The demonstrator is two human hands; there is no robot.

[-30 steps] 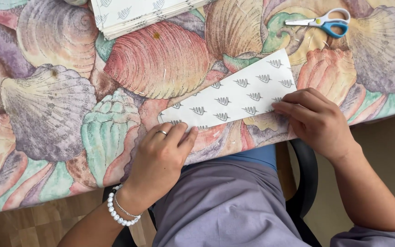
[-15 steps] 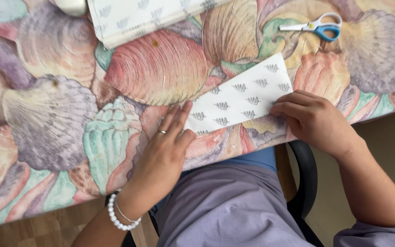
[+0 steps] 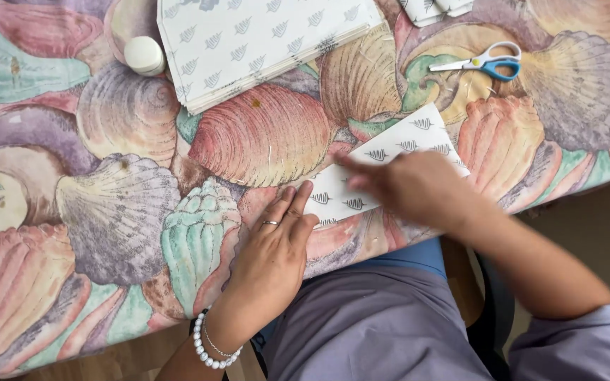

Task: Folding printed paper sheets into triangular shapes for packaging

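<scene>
A folded white paper sheet (image 3: 405,144) with small grey leaf prints lies tilted on the shell-patterned tablecloth (image 3: 107,212) near the table's front edge. My left hand (image 3: 275,250), with a ring and a pearl bracelet, lies flat, fingers together, pressing the paper's lower left corner. My right hand (image 3: 407,187), blurred by motion, rests palm down on the middle of the sheet with fingers pointing left. Neither hand grips anything.
A stack of the same patterned paper (image 3: 255,42) lies at the back. A white round cap or glue stick (image 3: 144,55) sits to its left. Blue-handled scissors (image 3: 481,63) lie at the back right. More folded paper (image 3: 435,8) shows at the top edge.
My right hand has slid leftward across the sheet from its right end to its middle. My left hand has stayed on the left corner. The camera view has shifted.
</scene>
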